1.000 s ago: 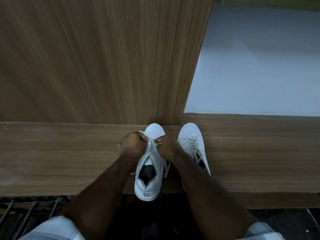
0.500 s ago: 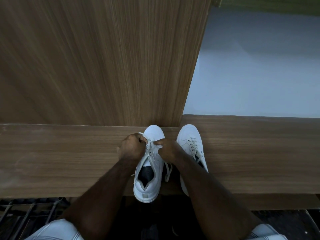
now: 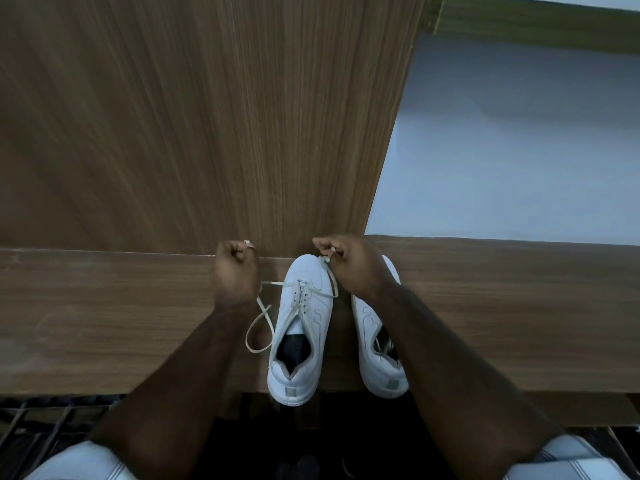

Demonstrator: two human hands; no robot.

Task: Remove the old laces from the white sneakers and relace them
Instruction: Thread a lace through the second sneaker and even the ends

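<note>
Both hands have drawn apart and away from the tongue of the near sneaker since the earlier frames, where they sat close together over its eyelets; the lace now runs out to each side. The left hand (image 3: 236,271) is clenched around one end of the lace (image 3: 258,323), whose slack falls in a loop on the bench beside the shoe. The right hand (image 3: 353,263) pinches the other end up near the toe, fingers curled round it. Pulling the two ends outward this way looks meant to drag the lace free of the upper eyelets, which already appear bare; only the rows nearest the toe seem threaded, so I judge the unlacing of this shoe well along but not finished.

That left sneaker (image 3: 299,327) stands flat on the bench (image 3: 104,323), toe against the upright panel and heel just over the near edge, which likely keeps it from sliding forward under the pull. The second sneaker (image 3: 375,344) lies just beside it on the right, partly under the right forearm, its laces seemingly untouched, though most of its front is hidden.

Wood grain covers the bench, and a tall wooden panel (image 3: 207,116) of the same finish rises straight behind it. To the right, a pale blue-grey wall (image 3: 519,150) shows. Dim light leaves the floor below dark, with what seems a metal rack (image 3: 41,420) at lower left. Light trousers show at both lower corners.
</note>
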